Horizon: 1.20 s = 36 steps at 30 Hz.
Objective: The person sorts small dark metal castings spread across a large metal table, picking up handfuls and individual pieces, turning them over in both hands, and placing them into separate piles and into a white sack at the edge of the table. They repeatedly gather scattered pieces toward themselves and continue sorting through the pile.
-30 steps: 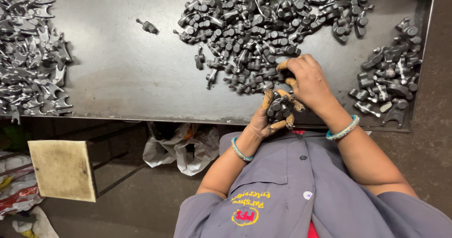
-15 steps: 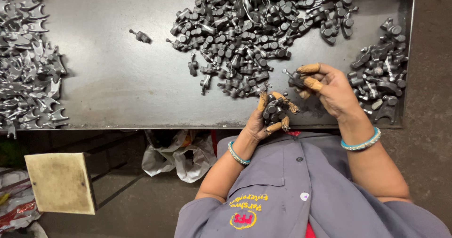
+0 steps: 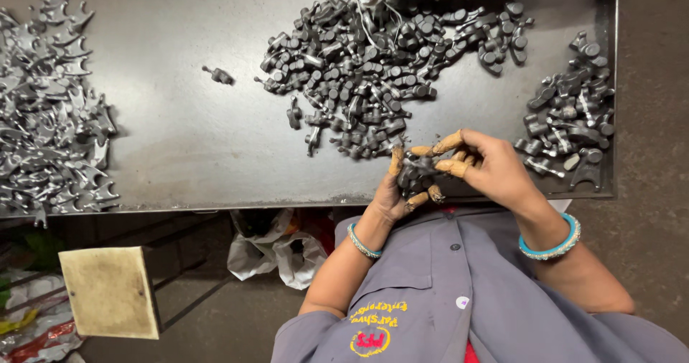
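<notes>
Seen from above, a person in a grey shirt works at a dark metal counter [image 3: 179, 155]. The left hand [image 3: 395, 191] is curled around a cluster of small dark metal parts [image 3: 415, 173] at the counter's near edge. The right hand [image 3: 491, 169], which a moment ago reached over the large central pile [image 3: 380, 69], has now drawn back to meet the left, its fingertips [image 3: 448, 143] pinching at the held cluster. A smaller pile [image 3: 570, 119] lies to the right, silvery forked pieces [image 3: 50, 133] far left
</notes>
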Tool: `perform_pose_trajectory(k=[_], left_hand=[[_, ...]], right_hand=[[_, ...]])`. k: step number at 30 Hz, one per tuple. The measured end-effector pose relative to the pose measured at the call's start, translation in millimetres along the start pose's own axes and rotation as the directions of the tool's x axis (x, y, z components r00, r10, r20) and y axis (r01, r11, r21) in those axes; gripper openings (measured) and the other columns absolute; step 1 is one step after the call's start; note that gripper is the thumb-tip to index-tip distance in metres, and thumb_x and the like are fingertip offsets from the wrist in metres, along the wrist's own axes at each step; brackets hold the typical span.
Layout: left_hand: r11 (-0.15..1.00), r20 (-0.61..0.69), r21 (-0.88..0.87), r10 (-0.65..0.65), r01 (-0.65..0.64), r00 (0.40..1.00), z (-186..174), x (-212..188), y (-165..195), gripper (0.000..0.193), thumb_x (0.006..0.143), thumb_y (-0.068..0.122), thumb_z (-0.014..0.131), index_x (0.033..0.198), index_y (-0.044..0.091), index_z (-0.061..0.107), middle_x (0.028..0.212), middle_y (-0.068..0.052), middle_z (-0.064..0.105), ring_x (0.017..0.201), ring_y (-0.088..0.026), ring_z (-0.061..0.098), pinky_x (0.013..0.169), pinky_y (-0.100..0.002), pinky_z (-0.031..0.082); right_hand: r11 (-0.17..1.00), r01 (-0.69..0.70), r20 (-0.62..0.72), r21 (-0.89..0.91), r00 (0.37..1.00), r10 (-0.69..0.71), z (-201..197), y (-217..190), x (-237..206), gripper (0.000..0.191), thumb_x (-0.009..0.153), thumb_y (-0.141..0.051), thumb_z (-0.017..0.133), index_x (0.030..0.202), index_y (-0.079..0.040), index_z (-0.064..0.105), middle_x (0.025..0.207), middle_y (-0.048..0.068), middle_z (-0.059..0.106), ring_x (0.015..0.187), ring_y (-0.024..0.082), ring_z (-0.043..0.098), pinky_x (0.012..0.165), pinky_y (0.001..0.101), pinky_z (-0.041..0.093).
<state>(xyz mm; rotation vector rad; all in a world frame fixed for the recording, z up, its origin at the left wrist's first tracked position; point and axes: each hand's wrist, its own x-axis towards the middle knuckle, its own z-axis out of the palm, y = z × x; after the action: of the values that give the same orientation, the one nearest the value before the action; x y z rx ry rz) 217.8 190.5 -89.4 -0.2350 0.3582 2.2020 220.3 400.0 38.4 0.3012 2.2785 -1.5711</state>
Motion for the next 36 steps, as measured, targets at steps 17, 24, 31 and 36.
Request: perform_pose_trajectory(k=[17,24,31,36], left_hand=[[0.943,0.138,-0.017,0.331,-0.332,0.933,171,212,160,0.094,0.094,0.074,0.055,0.15,0.001,0.034,0.148,-0.026,0.043,0.132,-0.043,0.052,0.106,-0.054,0.051],[0.62,0.235,0.619,0.438,-0.481,0.868,161,196,179,0.07,0.101,0.044,0.061,0.156,0.006,0.04,0.159,-0.01,0.042,0.136,-0.029,0.056,0.113,-0.049,0.05],[-0.187,0.252,0.968,0.69,-0.17,0.679,105,19,153,0.039,0.087,0.013,0.086,0.124,0.005,0.073,0.134,-0.011,0.062,0.104,-0.019,0.072,0.086,-0.03,0.063],[-0.212,-0.027,0.912,0.823,0.351,0.568,92,-63,146,0.07,0.067,0.023,0.096,0.13,0.014,0.067,0.122,-0.009,0.059,0.076,-0.025,0.064,0.066,-0.034,0.058]], right_hand=[[0.907,0.168,-0.209,0.387,0.974,-0.091,-17,31,4,0.026,0.091,-0.003,0.069,0.117,0.0,0.07,0.1,0.003,0.073,0.086,0.008,0.065,0.073,0.024,0.052],[0.948,0.222,-0.207,0.229,0.963,-0.175,-8,18,9,0.023,0.089,-0.003,0.071,0.112,-0.001,0.073,0.1,0.003,0.075,0.085,0.006,0.065,0.075,0.0229,0.053],[0.971,0.234,-0.167,-0.054,0.956,-0.24,-4,-8,28,0.026,0.087,-0.011,0.079,0.111,-0.004,0.072,0.102,0.005,0.075,0.083,0.01,0.07,0.07,0.0269,0.057],[0.833,0.391,-0.083,-0.391,0.887,-0.455,25,-25,38,0.042,0.077,-0.012,0.087,0.117,-0.012,0.075,0.097,0.01,0.067,0.096,0.03,0.061,0.086,0.0415,0.052]])
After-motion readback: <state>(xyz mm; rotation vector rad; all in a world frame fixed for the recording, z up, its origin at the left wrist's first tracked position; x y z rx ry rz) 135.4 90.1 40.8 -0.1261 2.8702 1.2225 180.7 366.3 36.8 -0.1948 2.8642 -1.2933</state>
